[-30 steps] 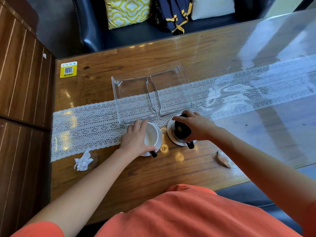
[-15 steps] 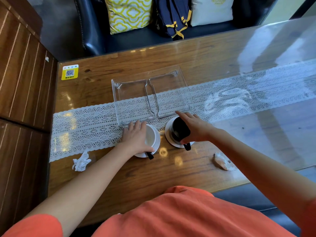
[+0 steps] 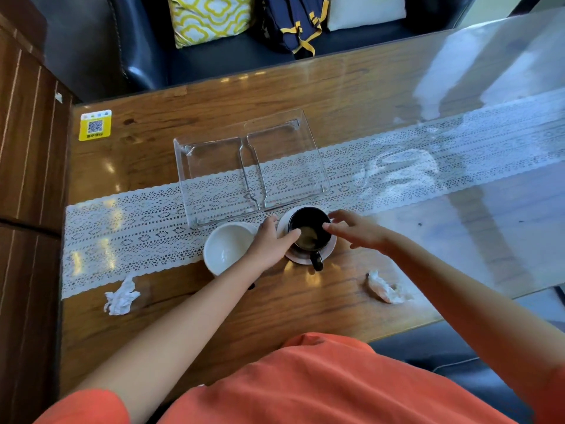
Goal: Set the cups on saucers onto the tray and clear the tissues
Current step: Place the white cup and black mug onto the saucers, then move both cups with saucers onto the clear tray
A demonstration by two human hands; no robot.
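A black cup (image 3: 308, 232) with dark dregs stands on a white saucer (image 3: 305, 260) just in front of the clear plastic tray (image 3: 181, 179). Left of it stands a white cup (image 3: 224, 247), its handle hidden under my left forearm. My left hand (image 3: 269, 244) lies between the two cups, thumb against the black cup's left rim. My right hand (image 3: 357, 231) hovers at that cup's right rim, fingers apart and holding nothing. One crumpled tissue (image 3: 120, 296) lies at the near left, another tissue (image 3: 383, 289) at the near right.
The tray has two empty compartments and sits across a white lace runner (image 3: 122, 228) on the glass-topped wooden table (image 3: 214, 316). A yellow QR sticker (image 3: 94, 125) is at the far left corner. A dark sofa with cushions and a backpack (image 3: 290, 22) lies beyond the table.
My left hand has let go of the white cup and slid right to the black cup. My right hand has released its grip on the black cup and spread its fingers.
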